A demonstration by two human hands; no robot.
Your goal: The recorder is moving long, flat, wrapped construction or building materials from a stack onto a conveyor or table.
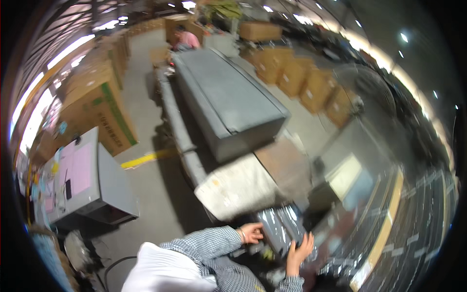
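Note:
A dark grey package (pixel 281 228) in shiny clear plastic lies between my two hands at the near end of the long work line. My left hand (pixel 251 233) grips its left edge, fingers bent against the plastic. On its right edge, my right hand (pixel 300 250) holds on, thumb raised and the other fingers partly hidden. Just beyond the package, a white cloth pad (pixel 238 187) and a brown piece (pixel 287 168) cover the end of the line. Farther off stands a long grey upholstered block (pixel 228 97).
To the left is a grey desk (pixel 114 180) with pink sheets and a dark phone. Cardboard boxes (pixel 99 107) stand behind it, and more cartons (pixel 296 75) line the right. A person in pink (pixel 187 38) is at the far end. Plastic-wrapped dark panels (pixel 413 233) fill the right.

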